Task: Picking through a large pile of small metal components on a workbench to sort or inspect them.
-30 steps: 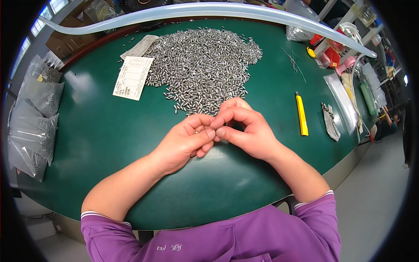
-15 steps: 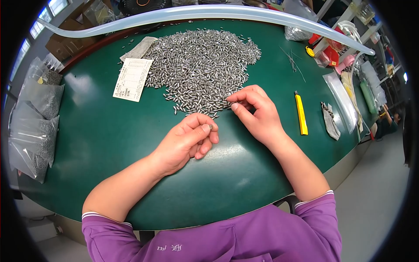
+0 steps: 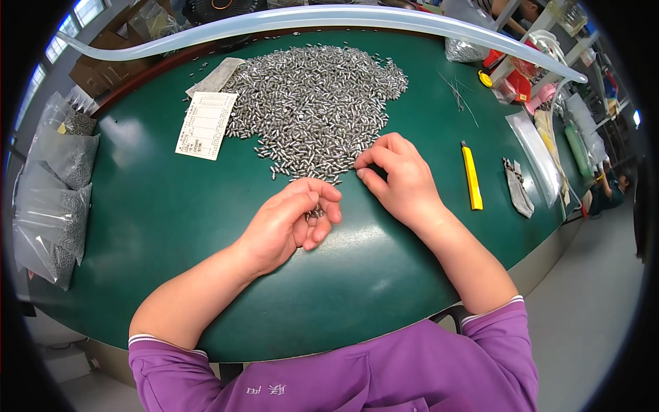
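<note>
A wide heap of small silvery metal pins [image 3: 312, 103] with tapered ends lies on the green table. My left hand [image 3: 292, 216] is just in front of the heap, palm turned inward and fingers curled around several loose metal pins [image 3: 315, 213]. Its thumb rests over the pins, partly covering them. At the heap's right front edge is my right hand [image 3: 400, 180]. The tips of its thumb and index finger come together there, and whatever lies between them is too small to make out.
A printed card [image 3: 206, 126] and a grey cloth piece [image 3: 216, 75] lie left of the heap. Clear bags of metal parts [image 3: 55, 206] line the left edge. On the right are a yellow cutter [image 3: 471, 175], thin wires [image 3: 458, 96] and a patterned cloth [image 3: 518, 189]. A translucent tube [image 3: 329, 15] arches across the top.
My left thumb has shifted back, and more pins now show within the curled fingers. My right thumb and index finger have drawn closer together at the heap's edge.
</note>
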A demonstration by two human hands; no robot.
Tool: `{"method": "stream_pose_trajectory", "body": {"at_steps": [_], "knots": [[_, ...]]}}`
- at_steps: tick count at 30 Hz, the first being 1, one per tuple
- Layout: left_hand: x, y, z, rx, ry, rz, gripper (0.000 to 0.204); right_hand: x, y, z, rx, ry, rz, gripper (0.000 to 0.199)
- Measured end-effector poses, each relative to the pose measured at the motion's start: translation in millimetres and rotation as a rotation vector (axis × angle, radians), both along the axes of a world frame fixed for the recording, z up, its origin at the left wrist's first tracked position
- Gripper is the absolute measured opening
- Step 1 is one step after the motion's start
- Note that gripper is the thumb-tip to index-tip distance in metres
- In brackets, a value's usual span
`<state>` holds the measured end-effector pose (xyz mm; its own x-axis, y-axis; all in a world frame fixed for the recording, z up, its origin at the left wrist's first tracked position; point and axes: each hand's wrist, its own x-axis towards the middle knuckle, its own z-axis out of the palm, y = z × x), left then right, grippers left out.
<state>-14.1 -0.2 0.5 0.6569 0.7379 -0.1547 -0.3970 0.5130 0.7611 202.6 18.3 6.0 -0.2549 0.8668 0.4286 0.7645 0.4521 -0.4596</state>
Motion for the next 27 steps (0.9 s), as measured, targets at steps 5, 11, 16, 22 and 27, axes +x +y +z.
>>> {"method": "stream_pose_trajectory", "body": {"at_steps": [5,11,16,22,27], "knots": [[2,-1,3,-0.006,0.064,0.016,0.02,2,-2,-3,0.047,-0.059,0.032,0.01],[6,-2,1,0.058,0.148,0.059,0.019,-15,-19,17,-0.441,0.443,0.216,0.008],[4,-2,-1,0.071,0.141,0.028,0.017,-21,-24,15,-0.443,0.496,0.318,0.01],[3,-2,-4,0.074,0.082,0.027,0.013,-15,-16,13,-0.272,0.446,0.203,0.009],[5,-2,-4,0.085,0.072,0.01,0.014,0,-1,3,-0.065,0.236,0.06,0.01]]}}
